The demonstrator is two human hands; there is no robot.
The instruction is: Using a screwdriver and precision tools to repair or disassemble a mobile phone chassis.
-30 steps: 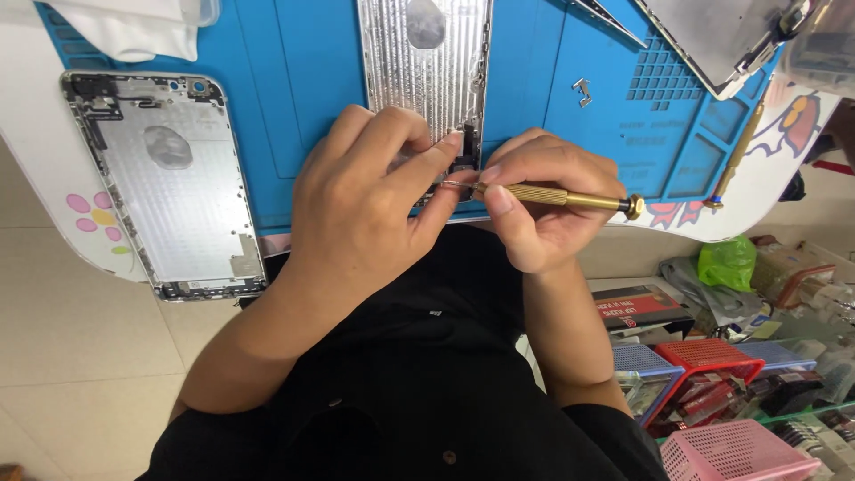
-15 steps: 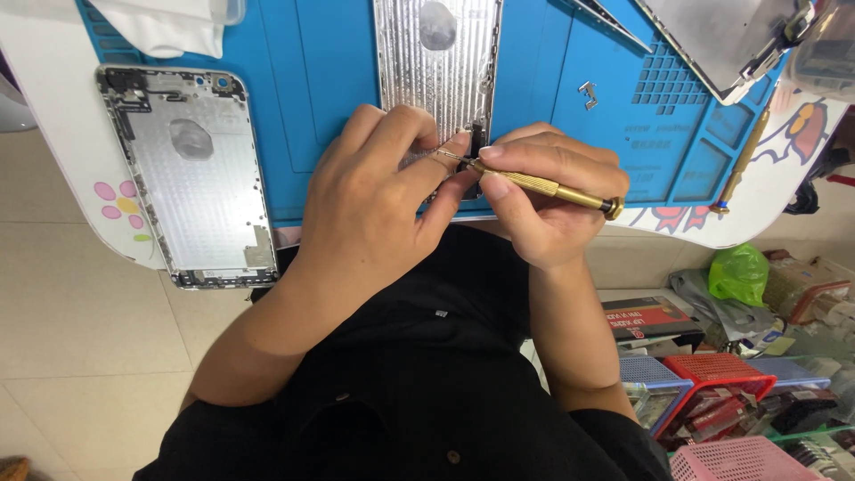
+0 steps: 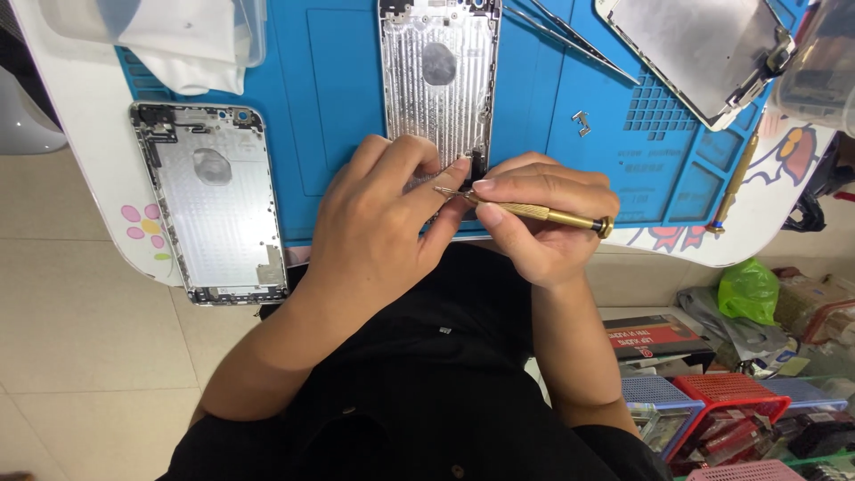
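Right hand (image 3: 543, 223) fingers grip brass screwdriver (image 3: 534, 212) at stripped phone housing's (image 3: 436, 85) bottom edge; left hand (image 3: 378, 218) fingers pinch there, work unfinished

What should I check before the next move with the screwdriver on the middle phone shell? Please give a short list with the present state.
1. Screwdriver gripped by right hand: ok.
2. Left hand steadies the middle phone shell: ok.
3. Tip seated in a screw: cannot tell, fingers hide it.
4. Shell lies flat on the blue mat: ok.
5. Tweezers clear of the hands: ok.
6. Second shell fully on the mat: not ok, it overhangs.
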